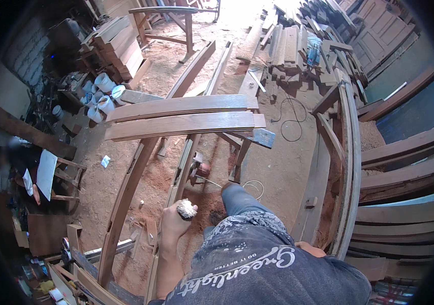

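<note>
Apparently work on the slotted beam [179, 175] near the left hand [174, 222] is in hand, its fist clenched round a pale-topped object [187, 209] too indistinct to name; the next move likely wants steady placement, the unseen right hand's grip untellable.

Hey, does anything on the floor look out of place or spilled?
A dark cable lies in loose loops on the floor, right of the paired boards, perhaps a trip risk. A whitish scrap sits alone left of the long beams, like dropped litter. Reddish sawdust lies spilled around the beams.
</note>
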`<state>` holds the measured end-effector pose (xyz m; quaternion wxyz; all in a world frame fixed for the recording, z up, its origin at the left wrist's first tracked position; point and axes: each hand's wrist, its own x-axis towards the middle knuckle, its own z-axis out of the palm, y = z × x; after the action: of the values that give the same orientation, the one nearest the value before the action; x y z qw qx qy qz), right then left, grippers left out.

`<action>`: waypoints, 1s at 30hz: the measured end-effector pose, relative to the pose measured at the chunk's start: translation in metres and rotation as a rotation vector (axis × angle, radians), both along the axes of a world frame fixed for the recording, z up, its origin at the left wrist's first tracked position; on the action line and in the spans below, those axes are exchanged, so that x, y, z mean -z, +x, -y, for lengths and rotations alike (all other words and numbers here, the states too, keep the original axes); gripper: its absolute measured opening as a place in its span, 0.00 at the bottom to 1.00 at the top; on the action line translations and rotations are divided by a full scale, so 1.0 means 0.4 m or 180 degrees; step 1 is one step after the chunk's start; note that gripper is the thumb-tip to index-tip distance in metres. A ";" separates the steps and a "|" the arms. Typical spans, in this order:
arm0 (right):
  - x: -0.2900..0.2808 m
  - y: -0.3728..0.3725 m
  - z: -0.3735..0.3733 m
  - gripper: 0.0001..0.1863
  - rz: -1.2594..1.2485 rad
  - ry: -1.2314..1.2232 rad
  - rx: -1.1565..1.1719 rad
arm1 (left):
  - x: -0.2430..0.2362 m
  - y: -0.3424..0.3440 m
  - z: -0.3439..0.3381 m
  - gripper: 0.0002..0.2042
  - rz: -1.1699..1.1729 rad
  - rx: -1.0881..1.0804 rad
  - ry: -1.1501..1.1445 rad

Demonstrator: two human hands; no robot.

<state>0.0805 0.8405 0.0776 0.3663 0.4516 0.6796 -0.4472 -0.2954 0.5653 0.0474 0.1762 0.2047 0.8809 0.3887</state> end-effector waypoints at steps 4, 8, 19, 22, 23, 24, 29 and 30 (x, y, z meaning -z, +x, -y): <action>0.315 0.056 -0.112 0.33 0.0304 0.0153 0.0483 | -0.019 0.042 -0.117 0.16 0.0189 0.0357 -0.0328; 0.679 0.097 -0.271 0.31 0.0674 0.0392 0.1342 | -0.031 0.050 -0.267 0.16 0.0520 0.0942 -0.0544; 0.893 0.094 -0.846 0.32 0.0514 0.0170 0.1138 | -0.009 0.011 -0.969 0.22 0.0487 0.1765 -0.1000; 0.918 0.092 -0.989 0.36 0.0966 -0.0102 0.0903 | -0.041 -0.006 -1.160 0.23 0.0528 0.1708 -0.0943; 0.905 0.072 -1.023 0.36 0.1089 -0.0220 0.0972 | -0.052 -0.016 -1.209 0.23 0.0462 0.1651 -0.0716; 0.886 0.062 -1.055 0.32 0.1127 -0.0325 0.1016 | -0.071 -0.031 -1.250 0.23 0.0491 0.1577 -0.0581; 0.807 -0.020 -1.222 0.30 0.0757 -0.0228 0.0686 | -0.156 -0.138 -1.417 0.22 0.0365 0.1050 0.0122; 0.827 -0.043 -1.258 0.30 0.0662 -0.0154 0.0630 | -0.164 -0.172 -1.444 0.21 0.0412 0.0899 0.0242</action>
<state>0.0634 1.3437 -0.2533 0.3996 0.5514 0.5791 -0.4481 -0.3643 1.1429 0.1130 0.2777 0.3076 0.8148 0.4054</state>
